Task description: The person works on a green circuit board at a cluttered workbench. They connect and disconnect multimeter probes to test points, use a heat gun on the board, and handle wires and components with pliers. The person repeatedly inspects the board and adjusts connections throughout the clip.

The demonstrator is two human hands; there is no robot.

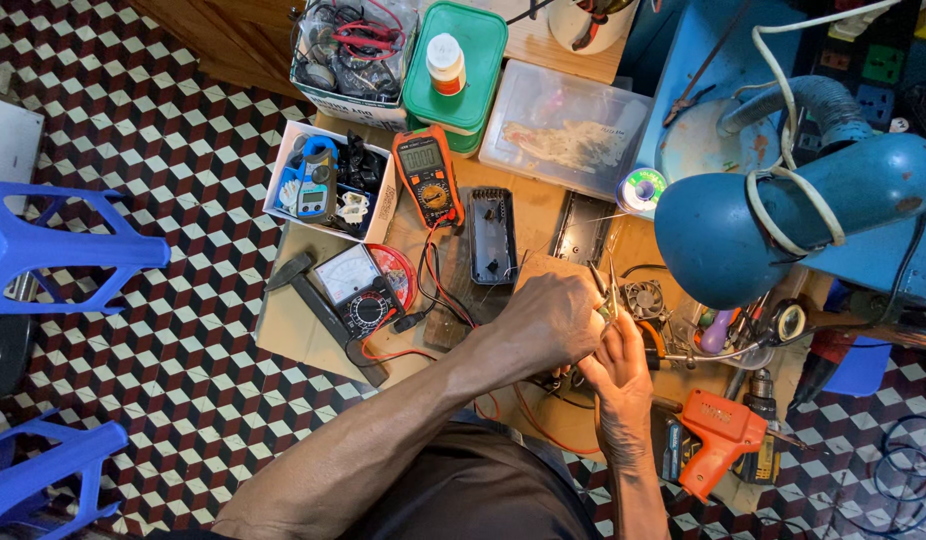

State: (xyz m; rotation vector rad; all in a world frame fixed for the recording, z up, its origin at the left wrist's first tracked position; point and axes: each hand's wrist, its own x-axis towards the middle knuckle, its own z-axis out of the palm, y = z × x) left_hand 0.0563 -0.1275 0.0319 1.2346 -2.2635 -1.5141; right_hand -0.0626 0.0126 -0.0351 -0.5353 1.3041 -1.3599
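My left hand reaches in from the lower left with its fingers curled shut over something small that the hand hides. My right hand comes up from below and touches the left one. It grips a thin metal tool whose two pointed tips stick up above the fingers. Both hands meet over the wooden bench top, just right of a black rectangular housing and next to a small grey fan.
An orange multimeter and an analog meter with red and black leads lie to the left. A blue lamp head hangs at the right. An orange soldering gun, a solder spool, plastic boxes and blue stools surround the bench.
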